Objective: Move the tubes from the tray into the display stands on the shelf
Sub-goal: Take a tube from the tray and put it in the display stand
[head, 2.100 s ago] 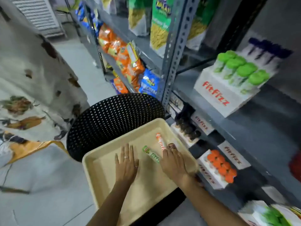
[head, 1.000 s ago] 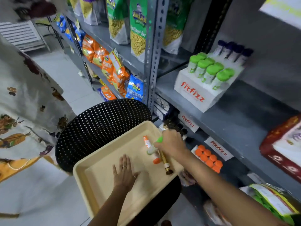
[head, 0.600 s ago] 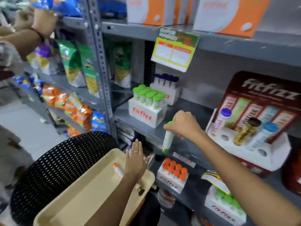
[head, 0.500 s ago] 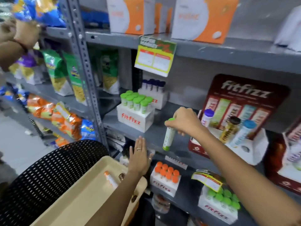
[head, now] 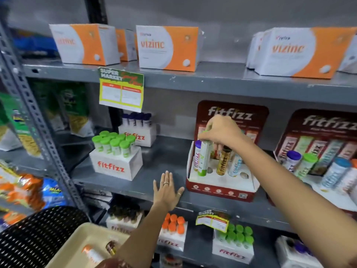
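Right hand pinches the top of a white tube with a green base, hiding most of its cap, and holds it upright at the red display stand on the grey shelf. Left hand lies flat, fingers spread, on the shelf edge. Below, the beige tray is cut off, showing an orange-capped tube and a brown one.

A right hand grips the top of a green-capped tube, holding it upright over the red display stand below it. Just beside the tube stand a purple-capped tube and a brown tube. Lower left, the left hand rests flat, fingers spread, on the grey shelf. Below that hand's forearm, a beige tray holds an orange-capped tube.
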Available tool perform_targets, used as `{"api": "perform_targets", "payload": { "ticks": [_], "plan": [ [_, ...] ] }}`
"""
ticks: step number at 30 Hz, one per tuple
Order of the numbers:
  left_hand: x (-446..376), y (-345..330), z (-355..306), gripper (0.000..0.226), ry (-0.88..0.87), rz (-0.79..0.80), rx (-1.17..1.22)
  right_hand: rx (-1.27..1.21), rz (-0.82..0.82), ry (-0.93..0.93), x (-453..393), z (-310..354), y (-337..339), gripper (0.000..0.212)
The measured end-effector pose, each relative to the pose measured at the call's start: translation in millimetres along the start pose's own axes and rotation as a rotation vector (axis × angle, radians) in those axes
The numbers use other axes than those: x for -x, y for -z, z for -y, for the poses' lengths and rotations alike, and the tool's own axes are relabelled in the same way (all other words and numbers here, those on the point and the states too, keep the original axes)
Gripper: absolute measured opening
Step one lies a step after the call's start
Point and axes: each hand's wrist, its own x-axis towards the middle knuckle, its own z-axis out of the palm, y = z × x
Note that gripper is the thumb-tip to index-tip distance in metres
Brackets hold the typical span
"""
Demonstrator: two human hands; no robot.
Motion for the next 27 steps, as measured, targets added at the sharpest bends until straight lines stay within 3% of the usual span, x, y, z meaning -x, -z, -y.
{"api": "perform_targets", "payload": {
  "ticks": [9,13,16,21,27],
  "plan": [
    [-7,-10,3,0.073,0.013,-0.016,-0.059,0.078,0.138,-0.023,-13,-3,16,0.014],
    [-7,-11,2,0.072,0.007,-0.026,-0.065,0.173,0.057,-0.007,-13,-3,12,0.029],
    [-7,-11,2,0.072,0.008,-0.024,-0.072,0.169,-0.009,0.041,-11,-8,7,0.022],
    [-8,-13,3,0.072,0.013,-0.025,-0.072,0.169,0.008,0.06,-12,-18,-3,0.047],
    [-7,-13,2,0.072,0.02,-0.026,-0.072,0.132,0.012,0.044,-19,-30,-18,0.056]
  ]
}}
